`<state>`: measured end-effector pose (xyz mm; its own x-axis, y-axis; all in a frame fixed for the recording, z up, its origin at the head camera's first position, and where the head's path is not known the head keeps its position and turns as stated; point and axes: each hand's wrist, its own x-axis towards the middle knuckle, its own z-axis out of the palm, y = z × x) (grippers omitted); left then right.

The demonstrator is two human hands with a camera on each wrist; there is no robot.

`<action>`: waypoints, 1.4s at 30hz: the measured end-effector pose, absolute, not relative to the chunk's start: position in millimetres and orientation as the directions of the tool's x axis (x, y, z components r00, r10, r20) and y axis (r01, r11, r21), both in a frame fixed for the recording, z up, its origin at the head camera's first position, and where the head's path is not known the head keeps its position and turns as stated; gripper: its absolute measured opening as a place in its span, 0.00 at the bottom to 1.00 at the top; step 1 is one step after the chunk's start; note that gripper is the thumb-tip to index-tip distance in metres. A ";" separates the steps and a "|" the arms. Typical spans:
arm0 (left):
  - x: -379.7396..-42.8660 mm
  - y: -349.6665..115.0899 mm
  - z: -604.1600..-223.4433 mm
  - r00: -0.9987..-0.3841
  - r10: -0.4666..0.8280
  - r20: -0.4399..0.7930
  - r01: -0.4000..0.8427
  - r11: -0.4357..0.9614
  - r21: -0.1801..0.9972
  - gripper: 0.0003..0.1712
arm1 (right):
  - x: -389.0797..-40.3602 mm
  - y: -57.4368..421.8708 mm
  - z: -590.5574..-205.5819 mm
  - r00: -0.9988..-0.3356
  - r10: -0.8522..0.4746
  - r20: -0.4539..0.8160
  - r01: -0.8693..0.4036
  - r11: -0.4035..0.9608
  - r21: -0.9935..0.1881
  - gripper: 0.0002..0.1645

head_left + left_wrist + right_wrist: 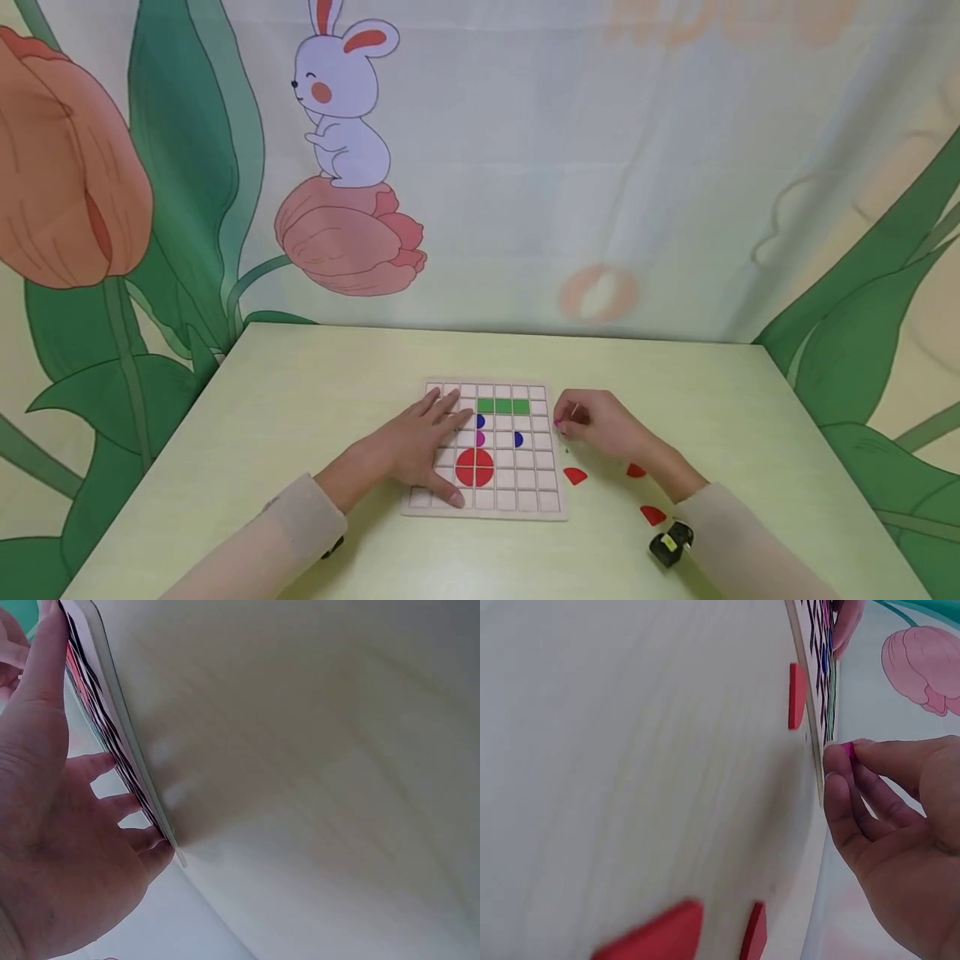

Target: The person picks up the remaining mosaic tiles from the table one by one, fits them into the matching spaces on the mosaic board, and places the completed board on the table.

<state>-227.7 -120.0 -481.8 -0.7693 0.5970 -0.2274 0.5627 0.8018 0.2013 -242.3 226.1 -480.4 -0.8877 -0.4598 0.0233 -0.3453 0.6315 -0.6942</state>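
A square gridded board (528, 500) lies on the table, holding a row of green squares (503, 407), blue half-circles (518, 439), a magenta half-circle (480, 439) and a red circle (475, 467) of quarter pieces. Across the board's left side rests my left hand (423, 437), fingers spread and straight. Just off the board's right edge, my right hand (600, 421) pinches a small magenta piece (848, 750) between thumb and fingertips. Most of that piece is hidden by the fingers.
Red quarter pieces lie right of the board: one near its edge (575, 476), another by the right wrist (636, 471), a third red piece (652, 515) nearer the front. A printed curtain (525, 167) hangs behind the table (315, 367). A black device (671, 543) sits at the right wrist.
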 end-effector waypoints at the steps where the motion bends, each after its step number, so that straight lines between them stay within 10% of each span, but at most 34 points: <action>1: -227.5 -120.2 -481.3 -0.770 0.597 -0.227 0.563 0.802 0.199 0.77 | -243.4 222.4 -479.3 -0.889 -0.458 0.025 -0.343 0.629 -0.697 0.06; 42: -226.8 -118.5 -482.8 -0.769 0.598 -0.227 0.567 0.802 0.188 0.77 | -253.2 163.9 -492.4 -0.934 -0.354 0.043 -0.266 0.613 -0.744 0.04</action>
<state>-226.8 -118.5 -482.8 -0.7692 0.5975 -0.2266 0.5673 0.8017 0.1884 -253.2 163.9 -492.4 -0.9343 -0.3539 0.0427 -0.2662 0.6130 -0.7439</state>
